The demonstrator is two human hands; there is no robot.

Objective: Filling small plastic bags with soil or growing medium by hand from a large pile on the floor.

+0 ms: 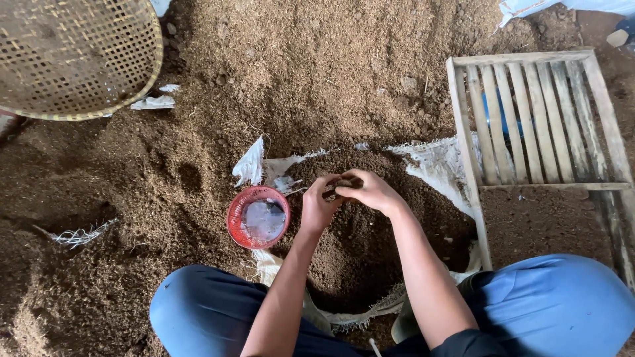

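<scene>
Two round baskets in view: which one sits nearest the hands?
The small red basket, just beside the left hand. The big tan woven basket lies far off at the top-left corner.

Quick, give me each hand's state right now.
Left hand: fingers curled on a small brown clump, held with the other hand.
Right hand: closed, pinching the same clump above the soil-filled sack.

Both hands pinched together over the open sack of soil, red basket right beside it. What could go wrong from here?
1. The left hand and right hand pinch a small soil clump above the sack; it may crumble and drop.
2. The red basket sits close by the left wrist; a nudge could tip it.
3. The sack's frayed edge could catch fingers.
</scene>
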